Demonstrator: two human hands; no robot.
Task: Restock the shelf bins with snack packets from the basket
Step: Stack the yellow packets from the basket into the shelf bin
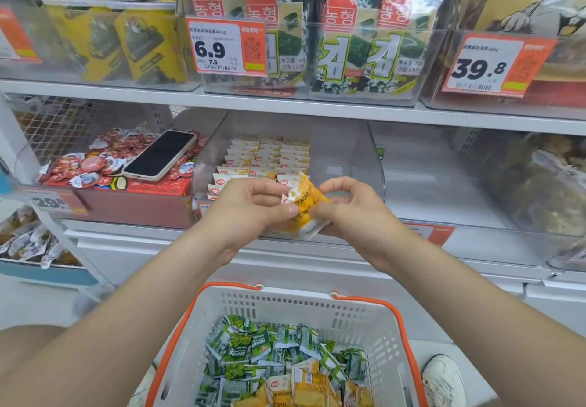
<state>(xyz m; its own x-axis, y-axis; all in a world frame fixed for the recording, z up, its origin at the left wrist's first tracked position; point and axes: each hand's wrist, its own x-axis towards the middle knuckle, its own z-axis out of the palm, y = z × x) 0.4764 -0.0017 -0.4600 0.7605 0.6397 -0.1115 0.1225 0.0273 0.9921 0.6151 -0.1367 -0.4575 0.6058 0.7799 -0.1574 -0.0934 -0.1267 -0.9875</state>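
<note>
several yellow-and-white snack packets, bunched; exact count cannot be told. held in the air between both hands, just before the front lip of the clear bin on the lower shelf, well above the basket. long axis of the bunch steep and tilted, upper end leaning toward the bin, printed orange face toward the camera.

left grip: closed on the bunch, thumb laid across the printed face, fingers curled behind. right grip: closed on the bunch's right edge, fingertips pinching, wrist bent inward. both forearms reach forward and converge.

rows of matching packets: standing on edge in the left half of the clear bin, tidy files running front to back. right half of the bin floor shows bare room up to its curved side wall.

phone: lying screen up, slanted, on round red packets in the bin to the left.

seaweed packs: upright in a bin on the shelf above.

basket: white, orange rim, below the forearms; holds loose green packets, with yellow packets at its near side.
</note>
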